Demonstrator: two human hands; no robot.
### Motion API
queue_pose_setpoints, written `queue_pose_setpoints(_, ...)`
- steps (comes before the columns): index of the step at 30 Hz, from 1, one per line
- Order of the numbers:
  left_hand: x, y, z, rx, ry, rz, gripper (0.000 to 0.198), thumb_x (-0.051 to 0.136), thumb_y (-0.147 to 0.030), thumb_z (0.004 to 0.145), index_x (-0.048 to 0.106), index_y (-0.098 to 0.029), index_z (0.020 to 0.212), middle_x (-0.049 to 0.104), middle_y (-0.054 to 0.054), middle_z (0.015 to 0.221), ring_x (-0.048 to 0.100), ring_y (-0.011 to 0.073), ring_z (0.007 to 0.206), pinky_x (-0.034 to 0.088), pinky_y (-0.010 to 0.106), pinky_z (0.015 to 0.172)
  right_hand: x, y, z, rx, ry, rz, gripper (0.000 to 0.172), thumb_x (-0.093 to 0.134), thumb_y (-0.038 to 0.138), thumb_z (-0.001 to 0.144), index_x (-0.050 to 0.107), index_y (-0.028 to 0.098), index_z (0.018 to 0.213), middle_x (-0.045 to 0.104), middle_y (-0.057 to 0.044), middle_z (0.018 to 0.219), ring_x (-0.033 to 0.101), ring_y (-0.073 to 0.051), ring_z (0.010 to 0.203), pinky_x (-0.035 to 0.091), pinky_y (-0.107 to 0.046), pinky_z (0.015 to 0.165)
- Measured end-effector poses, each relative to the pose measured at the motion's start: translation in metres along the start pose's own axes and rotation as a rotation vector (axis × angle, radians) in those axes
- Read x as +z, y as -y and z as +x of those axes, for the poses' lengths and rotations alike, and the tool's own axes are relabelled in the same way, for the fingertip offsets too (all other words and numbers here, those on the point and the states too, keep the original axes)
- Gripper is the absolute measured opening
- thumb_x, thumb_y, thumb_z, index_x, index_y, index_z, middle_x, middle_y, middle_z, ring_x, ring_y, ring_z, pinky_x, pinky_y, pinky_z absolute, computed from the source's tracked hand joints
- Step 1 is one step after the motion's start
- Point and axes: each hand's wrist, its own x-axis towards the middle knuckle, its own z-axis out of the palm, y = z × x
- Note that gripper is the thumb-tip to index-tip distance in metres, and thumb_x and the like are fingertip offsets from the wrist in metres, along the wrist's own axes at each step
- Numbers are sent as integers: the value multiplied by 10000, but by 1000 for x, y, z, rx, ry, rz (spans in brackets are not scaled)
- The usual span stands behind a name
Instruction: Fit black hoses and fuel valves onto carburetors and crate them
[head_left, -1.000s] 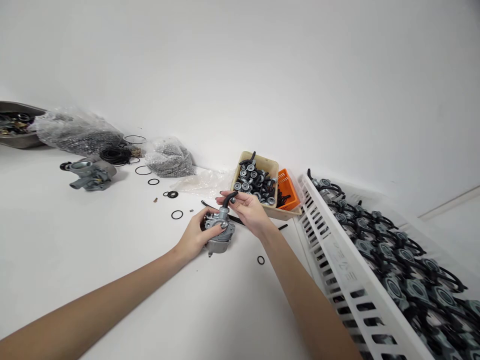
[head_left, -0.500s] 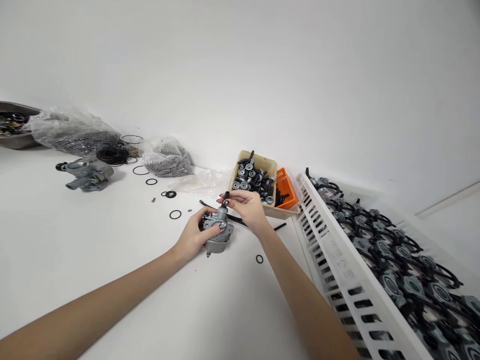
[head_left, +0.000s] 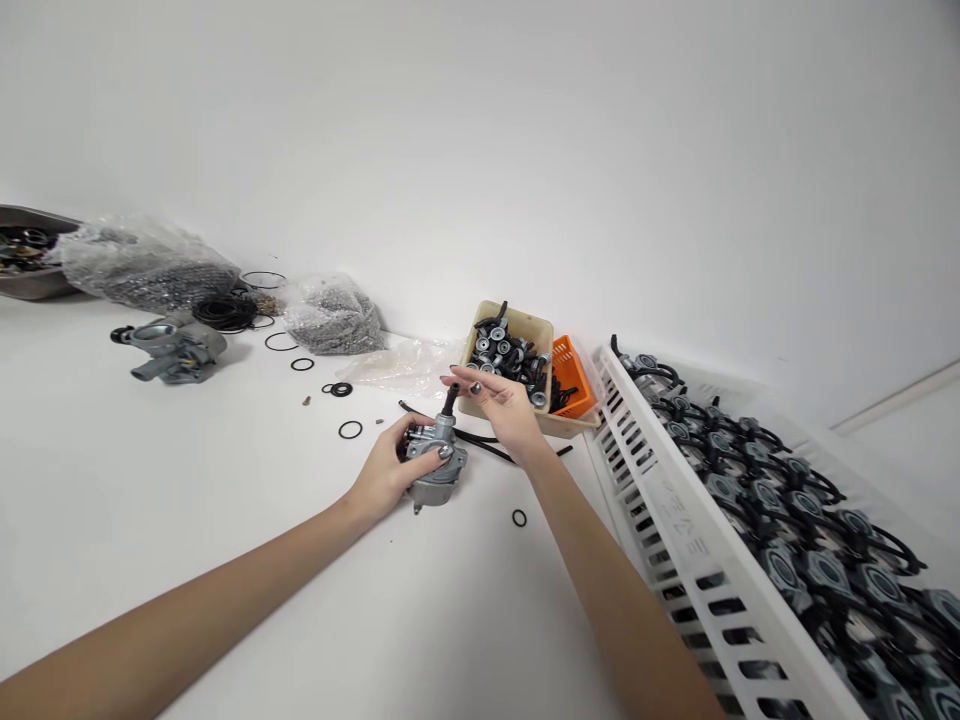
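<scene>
the grey engine part (head_left: 437,462) is held low over the white counter (head_left: 225,500), with a short black hose (head_left: 450,399) standing up from its top. the left hand (head_left: 390,475) has its grip closed around the part's body. the right hand (head_left: 504,408) is just beside the hose, grip open and fingers spread. a tan bin (head_left: 517,316) of small parts stands behind, and a white crate (head_left: 690,530) lies to the right.

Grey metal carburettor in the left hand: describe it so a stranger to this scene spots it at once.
Find the long white slotted plastic crate on the right; a beige plastic tub sits at its far end. Just before that tub, the left hand clasps the grey metal carburettor. Unlike the loose grey carburettor far left, it is hand-held, with an upright black rubber hose.
</scene>
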Motion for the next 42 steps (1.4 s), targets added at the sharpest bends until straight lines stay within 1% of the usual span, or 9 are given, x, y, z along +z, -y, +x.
queue_pose_setpoints(6,-1,3,0,3,12,-11,471,743,-468,653,519,-183,954,637,36,788,637,231,759,487,354,719,0,-1,-1,44,85,24,356,741,421,704,724,205,986,743,-67,954,666,-236,999,479,-419,955)
queue_pose_setpoints(11,-1,2,-1,-8,17,-2,478,742,-469,659,510,-183,964,655,50,809,651,246,785,495,365,728,4,-6,0,45,1,2,307,784,408,641,740,191,854,747,-72,907,683,-248,934,512,-422,901)
queue_pose_setpoints(16,-1,3,-1,-6,20,-11,476,741,-455,666,507,-185,981,662,56,834,654,247,796,496,367,733,4,-11,2,50,-24,-2,339,798,425,610,739,191,849,746,-75,912,681,-253,929,519,-421,890)
queue_pose_setpoints(25,0,2,0,-9,-7,-10,490,761,-463,634,527,-185,961,670,48,813,658,250,790,492,348,713,0,-8,0,21,16,-18,293,758,406,677,737,199,883,736,-77,948,680,-227,908,511,-392,879)
queue_pose_setpoints(29,0,2,0,-26,-82,-72,479,756,-477,642,540,-188,957,670,43,823,650,217,740,485,322,676,-8,-4,2,4,-9,-70,309,664,447,770,722,204,953,735,-73,928,681,-211,884,514,-382,850)
queue_pose_setpoints(32,-3,2,2,-21,-203,-138,445,743,-471,667,544,-203,961,666,29,824,642,193,713,489,313,662,-15,-6,3,42,-14,-226,258,656,409,782,728,198,911,732,-77,893,680,-218,874,510,-373,830)
queue_pose_setpoints(36,-9,-4,11,17,-378,-229,416,714,-476,691,558,-201,962,651,14,822,632,167,688,482,263,571,-14,-12,-2,91,95,-644,99,660,240,774,741,228,830,731,-59,826,668,-216,790,487,-356,798)
queue_pose_setpoints(39,-15,-14,20,28,-476,-356,371,688,-451,709,576,-189,947,654,16,848,642,159,708,500,241,563,-7,-14,-8,162,79,-933,122,669,132,731,740,217,782,724,-75,804,654,-218,794,470,-312,751)
queue_pose_setpoints(42,-21,-25,27,12,-537,-456,311,594,-460,787,603,-191,944,668,30,865,653,161,711,529,247,577,1,-11,-10,265,122,-1160,163,592,107,763,729,186,797,719,-86,832,652,-210,816,452,-280,711)
